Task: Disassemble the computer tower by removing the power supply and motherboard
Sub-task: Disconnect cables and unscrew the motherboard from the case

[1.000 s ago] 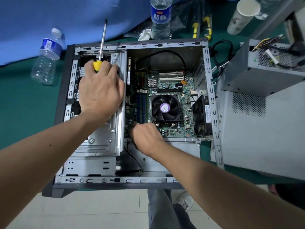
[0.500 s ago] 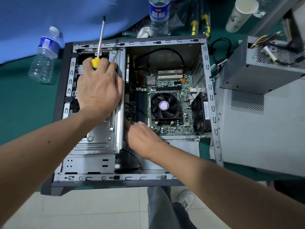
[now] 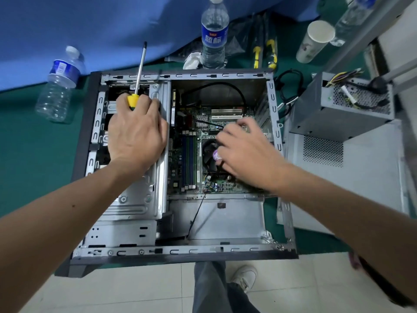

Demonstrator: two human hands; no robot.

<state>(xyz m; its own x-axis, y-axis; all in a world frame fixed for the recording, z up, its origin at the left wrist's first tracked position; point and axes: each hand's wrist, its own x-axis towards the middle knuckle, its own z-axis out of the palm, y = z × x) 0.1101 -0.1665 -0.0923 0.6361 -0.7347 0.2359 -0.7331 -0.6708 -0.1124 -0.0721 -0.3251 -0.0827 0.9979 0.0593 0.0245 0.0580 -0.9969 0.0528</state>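
The open computer tower (image 3: 279,154) lies on its side on a green mat. Inside it sits the green motherboard (image 3: 187,159) with its black CPU fan (image 3: 208,152). My left hand (image 3: 135,132) rests over the silver drive cage (image 3: 135,199) and grips a yellow-handled screwdriver (image 3: 137,75), shaft pointing away from me. My right hand (image 3: 246,152) reaches over the fan toward the board's far right part, fingers curled by a thin black cable (image 3: 209,124); whether it holds the cable I cannot tell. The grey power supply (image 3: 338,114) stands outside the case, on the right.
The case's side panel (image 3: 361,188) lies under the power supply. Two water bottles (image 3: 58,86) (image 3: 214,35), a paper cup (image 3: 316,41) and yellow-black tools (image 3: 264,50) lie beyond the case. A blue cloth (image 3: 90,26) covers the far left. My leg and shoe (image 3: 243,279) are below the table edge.
My right hand has moved from the near left edge of the motherboard up and right, over the CPU fan. My left hand with the screwdriver has stayed on the drive cage.
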